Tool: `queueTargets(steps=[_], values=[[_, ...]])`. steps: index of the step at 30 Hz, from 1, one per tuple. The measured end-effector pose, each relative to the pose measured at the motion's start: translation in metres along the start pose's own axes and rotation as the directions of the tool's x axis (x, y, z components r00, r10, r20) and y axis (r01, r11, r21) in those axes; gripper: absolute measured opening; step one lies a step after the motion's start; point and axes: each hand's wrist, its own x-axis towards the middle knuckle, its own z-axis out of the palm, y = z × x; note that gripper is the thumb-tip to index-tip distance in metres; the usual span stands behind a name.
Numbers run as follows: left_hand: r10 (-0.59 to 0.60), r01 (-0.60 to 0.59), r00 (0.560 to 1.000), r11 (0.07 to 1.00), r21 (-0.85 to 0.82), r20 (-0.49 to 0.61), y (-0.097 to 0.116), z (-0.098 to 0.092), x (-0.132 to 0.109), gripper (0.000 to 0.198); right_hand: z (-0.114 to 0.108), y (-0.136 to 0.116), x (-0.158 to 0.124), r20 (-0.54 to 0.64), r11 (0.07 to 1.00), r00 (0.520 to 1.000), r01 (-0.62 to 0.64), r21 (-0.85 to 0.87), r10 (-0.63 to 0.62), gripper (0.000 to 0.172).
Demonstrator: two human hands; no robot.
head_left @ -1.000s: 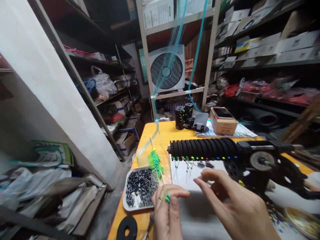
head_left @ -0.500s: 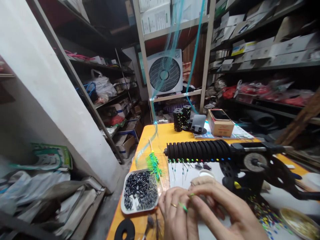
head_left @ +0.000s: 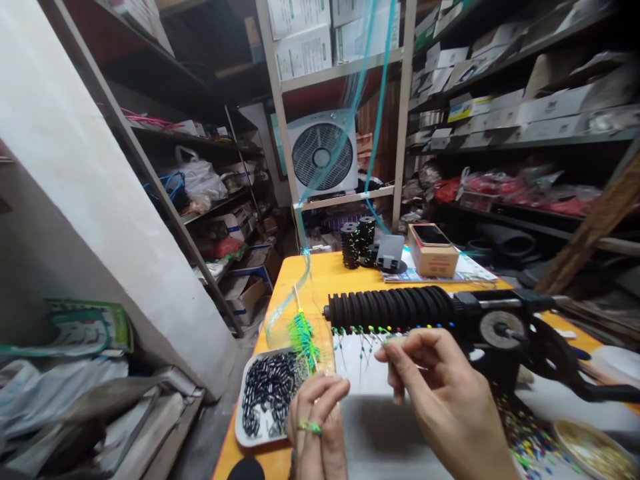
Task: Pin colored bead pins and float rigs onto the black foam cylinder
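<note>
My left hand is at the bottom centre, its fingers curled and pressed together. A small bright green piece lies across its fingers; what else they hold is hidden. To its right, my right hand is raised with thumb and forefinger pinched; anything between them is too small to make out. Just behind the right fingertips runs a ridged black roller, with coloured beads on thin stems along its lower edge. Close to my left hand are a white tray of dark shiny tubes and a green bristly bundle on a stick.
A black crank mechanism carries the roller. Loose coloured beads and a round dish are at lower right. Black spools and a box with a phone stand at the table's back. A fan is beyond.
My hands were together and have separated: the left moved left and the right rose toward the roller's beads. The view has shifted slightly.
</note>
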Motion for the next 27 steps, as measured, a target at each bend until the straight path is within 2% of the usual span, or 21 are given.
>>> queueTargets(steps=[6,9,12,14,17,20,23,27], values=[[0.026,-0.026,0.999,1.0,0.005,0.023,-0.001,-0.004,0.003,0.037,-0.003,0.023,0.005,0.027,0.978,0.988,0.154,-0.142,-0.152,0.021],[0.019,-0.023,0.995,0.999,0.036,0.101,0.005,-0.004,0.004,0.038,-0.013,0.028,-0.006,0.048,0.948,0.973,0.231,-0.217,-0.227,0.016],[0.003,-0.018,0.979,0.997,0.071,0.202,0.009,0.002,0.002,0.042,-0.024,0.02,-0.019,0.091,0.884,0.936,0.352,-0.307,-0.341,0.009],[0.023,-0.049,0.971,0.994,0.102,0.24,0.01,0.008,-0.001,0.043,-0.029,0.009,-0.024,0.19,0.839,0.898,0.44,-0.319,-0.398,0.009],[0.113,-0.156,0.963,0.974,0.164,0.243,0.011,0.017,-0.006,0.037,-0.03,-0.009,-0.026,0.307,0.809,0.846,0.517,-0.279,-0.435,0.015],[0.202,-0.255,0.951,0.942,0.22,0.235,0.015,0.022,-0.009,0.026,-0.028,-0.017,-0.025,0.338,0.798,0.828,0.541,-0.265,-0.448,0.017],[0.231,-0.289,0.946,0.919,0.269,0.226,0.018,0.024,-0.011,0.032,-0.028,-0.014,-0.025,0.333,0.826,0.841,0.512,-0.236,-0.426,0.012],[0.24,-0.284,0.952,0.924,0.257,0.19,0.015,0.022,-0.012,0.032,-0.028,0.001,-0.021,0.191,0.916,0.939,0.326,-0.233,-0.286,0.009]])
